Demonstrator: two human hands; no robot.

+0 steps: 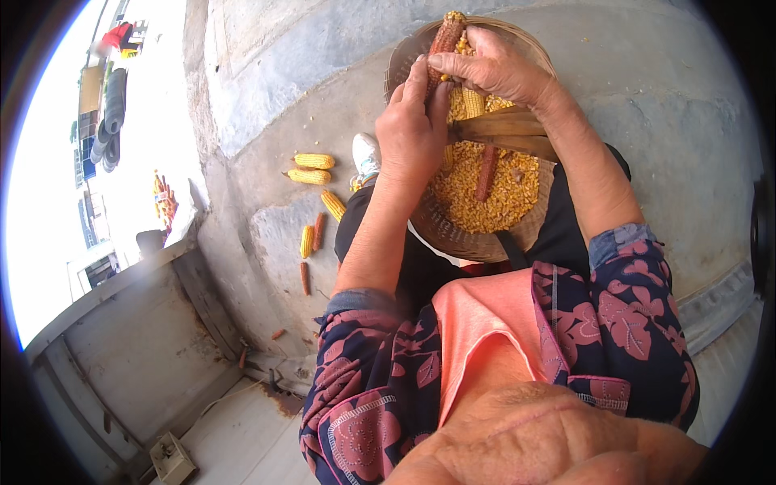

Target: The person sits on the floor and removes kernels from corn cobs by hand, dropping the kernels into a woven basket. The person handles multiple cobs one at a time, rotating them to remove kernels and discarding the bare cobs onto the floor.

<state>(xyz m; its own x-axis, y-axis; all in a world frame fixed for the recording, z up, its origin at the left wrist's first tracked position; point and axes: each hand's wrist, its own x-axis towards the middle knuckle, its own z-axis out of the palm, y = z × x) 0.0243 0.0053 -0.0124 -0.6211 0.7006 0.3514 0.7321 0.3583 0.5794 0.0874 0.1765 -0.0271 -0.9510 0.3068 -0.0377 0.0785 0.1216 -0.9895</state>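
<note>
A mostly bare reddish corn cob (447, 37), with yellow kernels left at its far tip, is held above a woven basket (473, 245). My left hand (412, 124) grips its lower part. My right hand (494, 66) holds it from the other side, thumb pressed across it near the left fingertips. Inside the basket lie many loose yellow corn kernels (485, 209), a stripped red cob (487, 173) and a yellow ear of corn (473, 103) partly hidden under my right hand. The flat brown basket handle (506, 131) crosses over them, beside my right wrist.
On the concrete floor to the left lie several yellow ears (314, 160) and bare cobs (318, 230). A white shoe (365, 154) shows beside the basket. Low panels (139, 339) stand at lower left, with a small box (173, 458). A person in red (118, 36) is far off outside.
</note>
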